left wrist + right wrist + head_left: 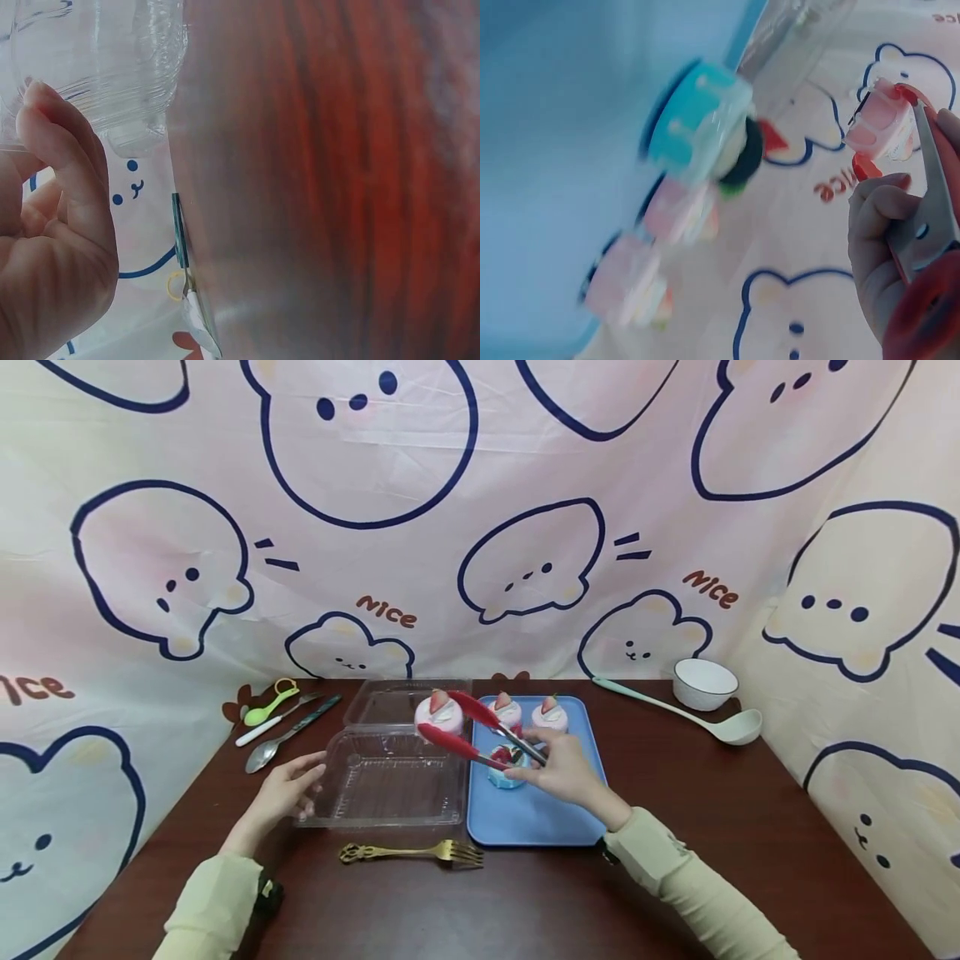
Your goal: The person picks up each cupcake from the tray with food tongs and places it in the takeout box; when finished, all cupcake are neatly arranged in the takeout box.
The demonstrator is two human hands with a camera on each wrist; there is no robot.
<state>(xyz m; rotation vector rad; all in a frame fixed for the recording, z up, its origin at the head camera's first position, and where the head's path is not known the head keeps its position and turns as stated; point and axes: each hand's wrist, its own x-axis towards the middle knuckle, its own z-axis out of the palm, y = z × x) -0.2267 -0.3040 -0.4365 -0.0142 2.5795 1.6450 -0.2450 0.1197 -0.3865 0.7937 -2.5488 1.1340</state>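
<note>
My right hand (562, 768) grips red-tipped metal tongs (487, 714) by their arms. Between the tong tips sits a pink toy cupcake (438, 717) topped with a strawberry, raised over the clear plastic container (390, 821) near its hinge. In the right wrist view the same pink cupcake (879, 120) shows between the red tips. My left hand (281, 793) is at the container's left rim, its fingers loosely bent against the edge. On the blue tray (540, 831) stand two more pink cupcakes (550, 717) and a blue cupcake (504, 774), partly hidden behind the tongs.
A gold fork (412, 853) lies in front of the container. A yellow-green spoon (270, 706), a white-handled utensil (273, 721) and a green-handled spoon (288, 737) lie at the back left. A ladle (727, 727) and a white bowl (703, 687) are at the back right.
</note>
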